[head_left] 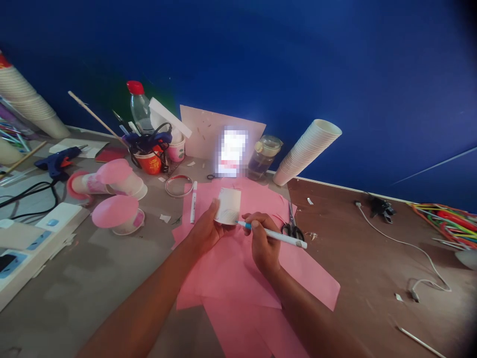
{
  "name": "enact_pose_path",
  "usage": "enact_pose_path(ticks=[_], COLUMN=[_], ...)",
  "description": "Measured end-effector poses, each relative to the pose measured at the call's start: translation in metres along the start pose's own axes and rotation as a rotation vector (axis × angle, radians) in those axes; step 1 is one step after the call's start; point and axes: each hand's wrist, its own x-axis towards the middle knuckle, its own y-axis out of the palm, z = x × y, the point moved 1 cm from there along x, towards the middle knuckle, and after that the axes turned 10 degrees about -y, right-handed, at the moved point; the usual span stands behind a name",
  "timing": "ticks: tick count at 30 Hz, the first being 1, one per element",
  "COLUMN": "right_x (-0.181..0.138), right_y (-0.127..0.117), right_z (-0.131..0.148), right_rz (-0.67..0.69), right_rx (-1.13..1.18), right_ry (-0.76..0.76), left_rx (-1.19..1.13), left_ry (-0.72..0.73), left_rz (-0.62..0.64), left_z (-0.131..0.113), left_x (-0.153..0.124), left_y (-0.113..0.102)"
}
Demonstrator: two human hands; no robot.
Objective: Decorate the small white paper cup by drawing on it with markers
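My left hand [207,228] grips a white paper cup [228,205], held on its side over several pink paper sheets [238,271]. My right hand [263,242] is closed around a white pen with a blue tip [278,235]. The pen's tip touches the cup near its lower rim. A second white marker [193,201] lies on the table just left of the cup. Black scissors [292,225] rest on the pink paper to the right of my right hand.
Pink-covered cups [116,213] and a blue glue gun [55,161] lie at left. An orange cup of tools [149,158], a bottle [140,107], a jar [264,155] and a stack of white cups [308,148] stand by the blue wall. A white cable [406,246] and coloured straws [445,221] lie right.
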Motion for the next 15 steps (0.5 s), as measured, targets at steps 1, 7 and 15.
enact_pose_path(ticks=[1, 7, 15], right_x=[-0.0001, 0.0006, 0.0007], right_y=[0.0004, 0.0022, 0.0015], right_z=[0.0017, 0.0048, 0.0019], right_rz=[0.024, 0.028, 0.026], right_rx=[-0.017, -0.085, -0.128], right_ry=[-0.019, -0.004, -0.007], left_rx=[0.009, 0.023, 0.077], left_ry=[0.003, 0.033, 0.067], left_rz=[0.009, 0.06, 0.082], left_z=[0.0002, 0.0018, 0.0044], left_x=[-0.0001, 0.0009, 0.0059], left_y=[0.0, -0.0017, -0.0058])
